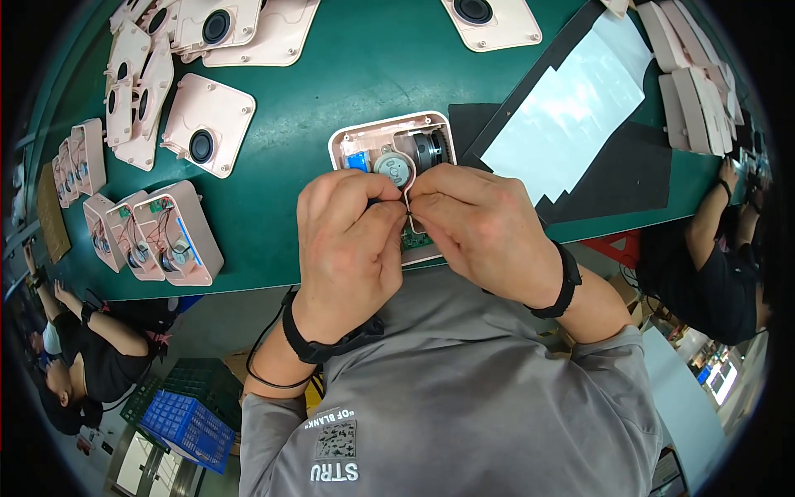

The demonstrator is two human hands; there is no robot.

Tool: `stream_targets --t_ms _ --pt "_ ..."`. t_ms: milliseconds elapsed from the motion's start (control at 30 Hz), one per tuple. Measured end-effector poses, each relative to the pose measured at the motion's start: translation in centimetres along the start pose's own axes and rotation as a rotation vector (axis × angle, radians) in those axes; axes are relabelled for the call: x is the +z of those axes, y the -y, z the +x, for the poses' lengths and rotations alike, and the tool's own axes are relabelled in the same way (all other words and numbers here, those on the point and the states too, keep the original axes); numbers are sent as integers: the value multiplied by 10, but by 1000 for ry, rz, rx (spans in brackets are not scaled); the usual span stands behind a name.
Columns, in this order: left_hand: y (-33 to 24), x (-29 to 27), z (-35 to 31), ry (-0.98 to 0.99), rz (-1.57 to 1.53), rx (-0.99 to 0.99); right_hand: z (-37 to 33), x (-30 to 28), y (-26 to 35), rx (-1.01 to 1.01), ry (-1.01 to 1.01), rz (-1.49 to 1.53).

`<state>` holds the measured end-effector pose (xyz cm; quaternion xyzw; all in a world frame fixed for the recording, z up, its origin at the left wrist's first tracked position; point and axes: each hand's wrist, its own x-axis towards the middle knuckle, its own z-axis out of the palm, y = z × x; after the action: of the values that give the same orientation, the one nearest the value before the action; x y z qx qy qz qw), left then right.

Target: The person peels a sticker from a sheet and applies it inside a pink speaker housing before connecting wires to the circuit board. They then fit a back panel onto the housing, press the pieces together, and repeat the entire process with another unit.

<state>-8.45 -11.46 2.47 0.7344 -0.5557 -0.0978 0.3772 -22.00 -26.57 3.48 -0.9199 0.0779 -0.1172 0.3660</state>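
Observation:
An open pink housing (384, 123) lies in front of me at the table's near edge. Inside it are a blue block (357, 161), a round silvery part (392, 169), a black round part (430, 149) and a green circuit board (416, 239), partly hidden by my hands. A thin pinkish-white wire (412, 172) loops past the silvery part and down between my fingers. My left hand (352, 236) pinches at this wire over the housing. Opposite it, fingertips nearly touching, my right hand (489, 228) also pinches the wire, beside a small dark spot on it.
Pink panels with black round speakers (217, 26) are piled at the far left; another panel (497, 29) lies at the far edge. Wired housings (203, 232) stand at left. A pale sheet (571, 103) covers black mats at right, near stacked pink shells (700, 108). People work at both sides.

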Motion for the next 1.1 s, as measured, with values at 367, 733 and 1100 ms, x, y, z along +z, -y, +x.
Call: stream_targets --t_ms 367,733,1100 --pt "-2 1 -14 -151 8 -118 -14 -23 21 333 -359 207" --pt "0 -24 -12 -108 -39 43 17 -16 -15 79 -209 -352" --pt "24 13 2 -16 -70 54 18 -2 29 -12 -91 -400"
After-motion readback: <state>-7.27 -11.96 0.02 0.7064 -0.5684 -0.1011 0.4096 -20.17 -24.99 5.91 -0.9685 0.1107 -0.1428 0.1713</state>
